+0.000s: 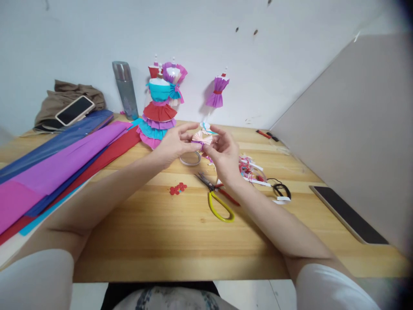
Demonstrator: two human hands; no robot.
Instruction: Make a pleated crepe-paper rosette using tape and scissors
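Your left hand and right hand pinch a pale pleated paper piece between their fingers, above the middle of the tabletop. Your thumbs cover part of its purple band, so you can't see how that is fastened. A white thing just beyond it is hard to make out. Your right hand and forearm hide part of the scissors and some of the paper scraps. The coloured paper sheets run out of view at left. The bottle is capped; its contents can't be made out.
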